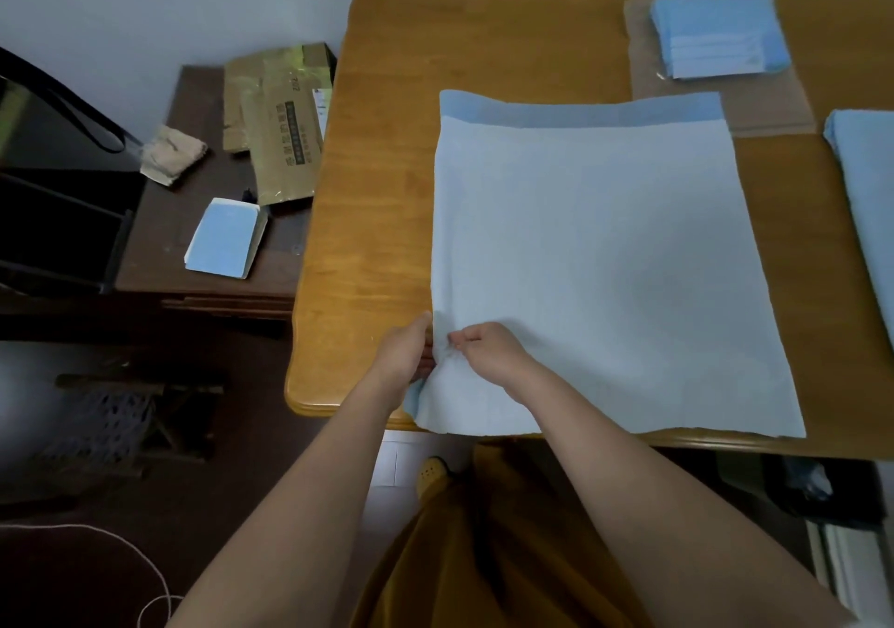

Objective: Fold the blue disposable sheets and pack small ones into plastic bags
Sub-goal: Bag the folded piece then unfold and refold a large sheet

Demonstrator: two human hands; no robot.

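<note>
Folding step, I judged: big blue sheet (pixel 595 264) lay flat on wooden table (pixel 387 192). My left hand (pixel 404 354) gripped its near-left corner, right hand (pixel 488 349) pinched beside. Next needs lifting that corner across.

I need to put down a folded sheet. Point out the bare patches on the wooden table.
Bare wood runs along the table's left side, between its edge and the spread sheet, and across the far strip left of the folded stack. The right side is crowded: cardboard, another sheet. Both hands grip the near-left corner.
</note>
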